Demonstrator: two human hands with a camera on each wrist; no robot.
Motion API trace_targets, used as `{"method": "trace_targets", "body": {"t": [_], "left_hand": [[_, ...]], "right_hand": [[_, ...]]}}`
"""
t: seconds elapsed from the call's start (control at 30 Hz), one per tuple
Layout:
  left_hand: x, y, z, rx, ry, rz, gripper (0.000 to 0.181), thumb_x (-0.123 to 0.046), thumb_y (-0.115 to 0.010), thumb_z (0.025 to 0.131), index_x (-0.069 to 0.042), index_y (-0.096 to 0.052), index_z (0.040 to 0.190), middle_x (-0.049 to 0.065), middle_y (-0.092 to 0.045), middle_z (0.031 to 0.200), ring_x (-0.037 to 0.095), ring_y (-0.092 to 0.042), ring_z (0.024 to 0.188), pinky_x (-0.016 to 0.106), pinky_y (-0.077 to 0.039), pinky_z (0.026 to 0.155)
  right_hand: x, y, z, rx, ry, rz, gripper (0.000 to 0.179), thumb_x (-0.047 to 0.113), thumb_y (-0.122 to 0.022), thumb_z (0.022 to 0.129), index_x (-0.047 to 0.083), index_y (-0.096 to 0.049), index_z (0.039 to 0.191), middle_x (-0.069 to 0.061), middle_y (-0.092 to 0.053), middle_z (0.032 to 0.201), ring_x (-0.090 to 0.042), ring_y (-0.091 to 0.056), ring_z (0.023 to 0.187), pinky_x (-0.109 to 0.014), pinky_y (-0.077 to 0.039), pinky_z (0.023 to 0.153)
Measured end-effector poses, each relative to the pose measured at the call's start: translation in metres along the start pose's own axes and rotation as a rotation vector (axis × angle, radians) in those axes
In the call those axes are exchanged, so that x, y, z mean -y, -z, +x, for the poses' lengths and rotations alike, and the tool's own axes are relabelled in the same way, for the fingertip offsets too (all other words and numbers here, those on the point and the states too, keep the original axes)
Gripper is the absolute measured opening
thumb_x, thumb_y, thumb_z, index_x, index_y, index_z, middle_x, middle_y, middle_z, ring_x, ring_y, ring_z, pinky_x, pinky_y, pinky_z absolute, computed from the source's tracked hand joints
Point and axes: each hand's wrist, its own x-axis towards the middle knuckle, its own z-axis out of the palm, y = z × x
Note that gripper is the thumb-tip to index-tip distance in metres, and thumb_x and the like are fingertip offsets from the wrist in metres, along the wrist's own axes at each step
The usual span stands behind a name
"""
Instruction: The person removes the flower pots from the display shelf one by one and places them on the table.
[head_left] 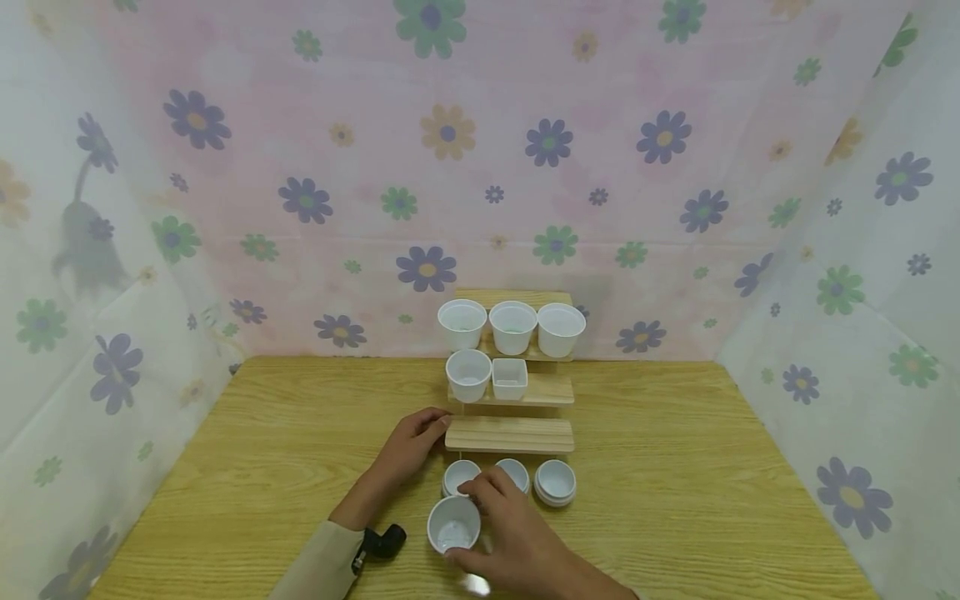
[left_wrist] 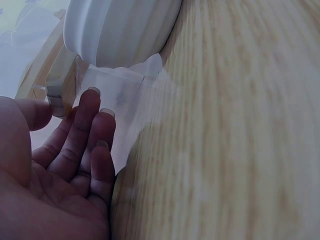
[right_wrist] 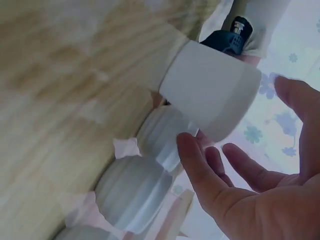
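Note:
A stepped wooden rack stands on the table. My left hand is at the left end of its lowest step; in the left wrist view the thumb and index finger pinch the board's end, other fingers loosely bent. Around a white cup at the front, my right hand is spread, thumb by the near rim and fingers by the far side. In the right wrist view a gap shows between the thumb and the cup. Behind it sit white ribbed cups, one partly hidden by my right fingers.
Three white cups line the rack's top step. The middle step bears a round white cup and a small square one. A black wrist camera sits on my left sleeve. Flowered cloth hangs behind and at both sides.

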Motion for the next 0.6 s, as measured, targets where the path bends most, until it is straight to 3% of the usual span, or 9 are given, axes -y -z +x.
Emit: {"method": "trace_targets", "body": {"t": [0.2, 0.37, 0.6], "left_hand": [[0.000, -0.001, 0.000, -0.006, -0.004, -0.007, 0.032, -0.033, -0.058, 0.112, -0.008, -0.074, 0.125, 0.004, -0.075, 0.101, 0.021, -0.066, 0.092, 0.036, -0.051, 0.088], [-0.001, -0.001, -0.001, -0.004, -0.011, -0.004, 0.033, -0.033, -0.057, 0.112, -0.008, -0.073, 0.126, 0.003, -0.075, 0.103, 0.019, -0.066, 0.092, 0.036, -0.051, 0.089], [0.000, -0.001, -0.001, -0.004, -0.006, -0.004, 0.033, -0.034, -0.057, 0.112, -0.009, -0.073, 0.126, 0.003, -0.076, 0.105, 0.018, -0.066, 0.095, 0.036, -0.051, 0.091]], "right_hand": [[-0.002, 0.007, 0.003, -0.079, 0.039, 0.015, 0.052, 0.033, -0.088, 0.091, 0.006, -0.064, 0.128, -0.004, -0.059, 0.117, -0.016, -0.062, 0.100, -0.025, -0.055, 0.088], [-0.003, 0.017, 0.009, -0.076, 0.029, 0.068, 0.046, 0.021, -0.086, 0.093, 0.003, -0.063, 0.127, -0.008, -0.060, 0.119, -0.020, -0.065, 0.105, -0.031, -0.059, 0.088], [-0.007, 0.033, 0.019, -0.163, 0.018, 0.049, 0.043, 0.018, -0.089, 0.090, 0.010, -0.065, 0.125, -0.005, -0.062, 0.121, -0.023, -0.066, 0.108, -0.035, -0.060, 0.090]]}}
